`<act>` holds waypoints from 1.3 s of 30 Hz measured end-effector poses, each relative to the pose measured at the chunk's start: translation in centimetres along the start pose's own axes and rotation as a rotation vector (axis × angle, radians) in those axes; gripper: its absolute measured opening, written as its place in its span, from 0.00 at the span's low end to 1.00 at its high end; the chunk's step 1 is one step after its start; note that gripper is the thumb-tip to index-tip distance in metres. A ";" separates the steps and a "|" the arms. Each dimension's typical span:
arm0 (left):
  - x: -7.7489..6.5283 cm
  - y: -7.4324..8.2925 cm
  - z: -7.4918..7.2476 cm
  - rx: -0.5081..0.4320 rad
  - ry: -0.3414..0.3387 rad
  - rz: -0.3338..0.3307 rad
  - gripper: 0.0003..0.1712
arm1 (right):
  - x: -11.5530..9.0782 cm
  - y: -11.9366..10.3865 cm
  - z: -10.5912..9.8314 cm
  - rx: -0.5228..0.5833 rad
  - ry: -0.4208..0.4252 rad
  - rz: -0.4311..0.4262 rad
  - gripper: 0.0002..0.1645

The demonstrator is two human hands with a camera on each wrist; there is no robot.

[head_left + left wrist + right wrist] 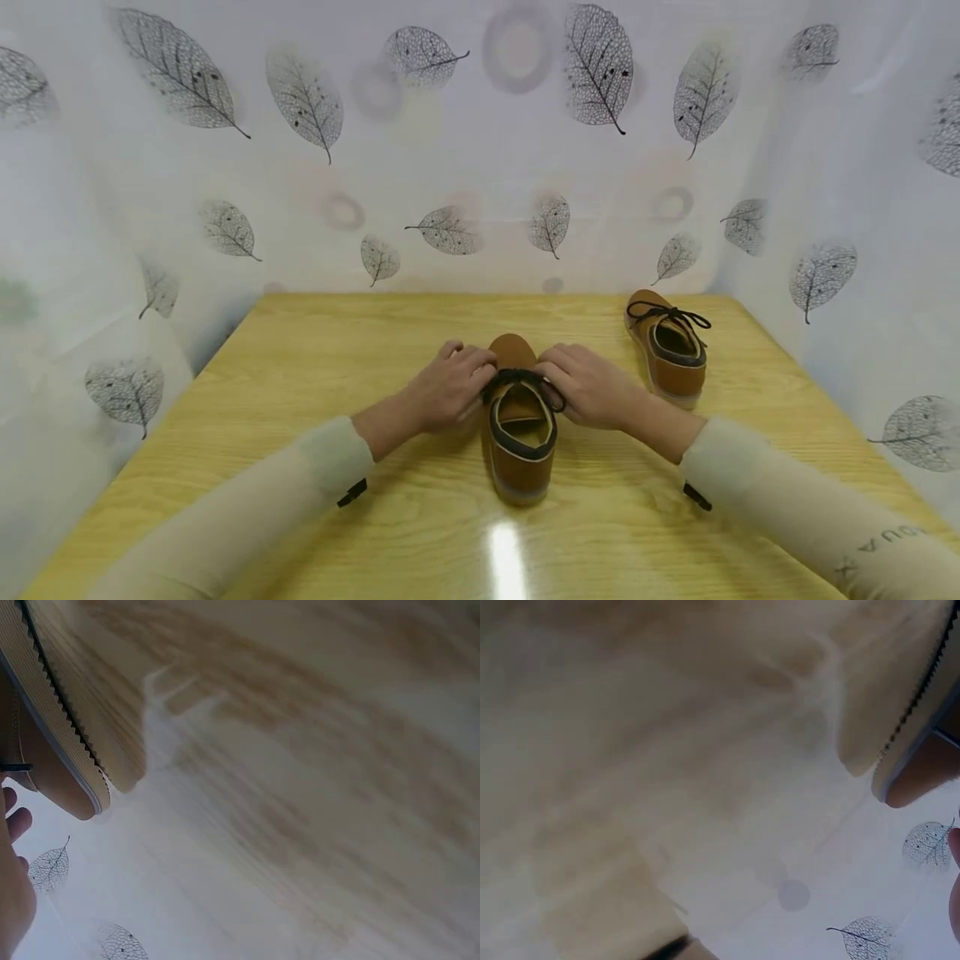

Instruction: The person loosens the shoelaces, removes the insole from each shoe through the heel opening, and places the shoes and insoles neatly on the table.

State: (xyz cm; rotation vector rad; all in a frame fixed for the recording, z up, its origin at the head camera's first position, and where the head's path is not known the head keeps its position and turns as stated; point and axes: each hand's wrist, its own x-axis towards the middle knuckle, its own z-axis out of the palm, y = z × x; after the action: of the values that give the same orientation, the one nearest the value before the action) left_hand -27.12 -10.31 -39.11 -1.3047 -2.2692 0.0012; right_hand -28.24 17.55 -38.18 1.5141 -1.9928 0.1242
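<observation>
A brown leather shoe [522, 479] with black shoelaces [517, 377] stands upright on the table, its toe pointing away from me and its heel toward me. My left hand [453, 387] is at the left side of the lacing, curled fingers pinching the shoelace. On the opposite side, my right hand [588, 387] pinches the lace, and a dark loop hangs beneath its fingers. The left wrist view catches the shoe's pale ridged sole [56, 697] in profile. At the right wrist view's edge, the brown toe [919, 780] appears, with most of that hand out of frame.
A matching brown shoe [678, 379] stands at the far right of the wooden table [360, 533], its laces tied in a bow [667, 313]. A white cloth [480, 167] printed with grey leaves hangs behind the table and along both sides.
</observation>
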 end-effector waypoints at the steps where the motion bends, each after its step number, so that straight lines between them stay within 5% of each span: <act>1: 0.0 0.0 0.0 0.003 0.006 -0.001 0.15 | -0.1 -0.1 0.1 -0.009 0.010 0.005 0.19; 8: -0.4 0.0 0.4 0.022 0.009 -0.034 0.16 | -0.7 -0.3 0.8 -0.072 0.029 0.041 0.24; 17: -1.3 0.2 0.5 -0.093 0.009 -0.093 0.09 | -1.0 -0.6 0.9 0.099 0.062 0.104 0.19; 25: -1.5 -0.1 0.4 0.030 0.061 -0.090 0.11 | -1.1 -0.1 0.5 -0.004 0.063 0.061 0.13; 33: -1.6 -0.5 -0.2 0.122 0.193 -0.117 0.11 | -1.0 0.1 0.1 -0.078 0.073 0.092 0.14; 39: -1.6 -0.4 0.2 0.201 0.189 -0.118 0.14 | -0.9 -0.1 -0.1 -0.206 0.109 0.097 0.14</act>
State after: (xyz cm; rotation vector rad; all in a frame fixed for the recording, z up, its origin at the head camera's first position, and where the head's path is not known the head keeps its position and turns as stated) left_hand -26.90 -11.77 -39.85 -1.0219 -2.1208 0.0604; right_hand -27.96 18.31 -38.67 1.2555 -1.9289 0.0386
